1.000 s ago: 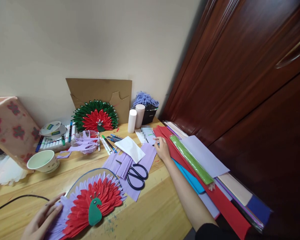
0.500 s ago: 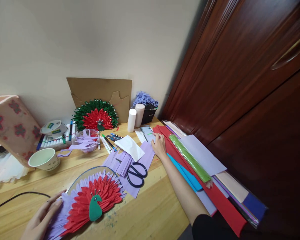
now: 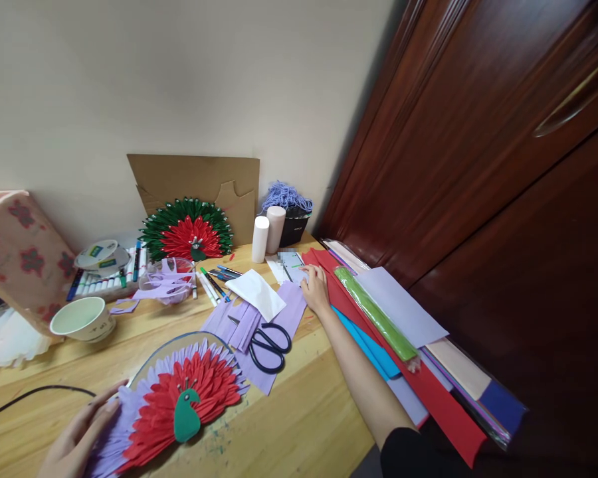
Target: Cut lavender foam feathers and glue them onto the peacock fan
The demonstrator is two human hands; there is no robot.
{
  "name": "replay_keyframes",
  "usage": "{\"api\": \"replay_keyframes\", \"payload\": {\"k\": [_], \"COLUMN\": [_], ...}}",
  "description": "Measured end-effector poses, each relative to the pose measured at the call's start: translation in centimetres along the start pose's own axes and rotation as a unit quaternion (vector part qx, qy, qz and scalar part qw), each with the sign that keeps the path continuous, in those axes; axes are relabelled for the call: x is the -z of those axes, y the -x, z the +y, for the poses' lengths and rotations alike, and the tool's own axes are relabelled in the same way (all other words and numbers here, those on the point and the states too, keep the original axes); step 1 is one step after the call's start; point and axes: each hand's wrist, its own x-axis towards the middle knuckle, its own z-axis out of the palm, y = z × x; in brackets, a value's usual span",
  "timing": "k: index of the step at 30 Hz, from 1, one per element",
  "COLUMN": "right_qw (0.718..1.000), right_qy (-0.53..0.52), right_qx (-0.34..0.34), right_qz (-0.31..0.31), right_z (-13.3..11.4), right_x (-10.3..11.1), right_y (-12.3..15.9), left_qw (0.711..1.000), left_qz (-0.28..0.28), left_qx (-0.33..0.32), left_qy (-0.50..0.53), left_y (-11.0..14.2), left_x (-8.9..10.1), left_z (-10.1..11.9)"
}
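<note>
My left hand [image 3: 82,430] grips the left edge of a round fan [image 3: 179,408] layered with lilac and red paper feathers. A green peacock body [image 3: 186,417] sits at its middle. At the back right of the table, my right hand [image 3: 315,289] lies with fingers stretched out over the edge of a flat pale rectangle [image 3: 293,265] with green marks, partly blurred out. Red paper [image 3: 323,262] runs beside that hand. Black-handled scissors [image 3: 270,347] rest on lilac crepe paper [image 3: 264,378], close to a white folded tissue [image 3: 256,294].
Behind, a green-and-red feathered peacock [image 3: 189,229] leans against cardboard [image 3: 194,176]. Left are a paper bowl [image 3: 82,318], markers [image 3: 104,282] and a tub of lilac scraps [image 3: 167,282]. Two white bottles [image 3: 260,240] stand at the back. A green packet [image 3: 376,315] lies right, near the wooden cabinet [image 3: 478,199].
My right hand has shifted slightly left and its fingers have straightened over the pale rectangle. My left hand keeps its hold on the fan. The view has moved a little.
</note>
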Motion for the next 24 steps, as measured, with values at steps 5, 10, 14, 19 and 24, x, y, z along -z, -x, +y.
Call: {"api": "replay_keyframes", "payload": {"k": [5, 10, 14, 19, 24], "right_qw": [0.999, 0.999, 1.0, 1.0, 0.999], "right_qy": [-0.004, 0.0, 0.006, 0.004, -0.001], "right_qx": [0.025, 0.022, -0.004, -0.005, 0.026], "right_qz": [-0.031, -0.028, 0.004, 0.008, -0.029], "right_z": [-0.1, -0.1, 0.1, 0.0, 0.0], "right_x": [-0.5, -0.5, -0.3, -0.1, -0.5], "right_y": [-0.1, 0.0, 0.1, 0.0, -0.1], "left_qw": [1.0, 1.0, 1.0, 1.0, 0.998], "left_qz": [0.013, 0.014, 0.008, -0.008, -0.055], "left_qx": [-0.016, -0.013, -0.002, 0.001, 0.015], "left_qy": [-0.012, -0.012, -0.003, -0.004, -0.002], "left_y": [0.1, 0.0, 0.1, -0.4, -1.4], "left_x": [-0.2, -0.2, -0.2, 0.5, 1.3], "left_z": [0.1, 0.0, 0.1, 0.1, -0.6]}}
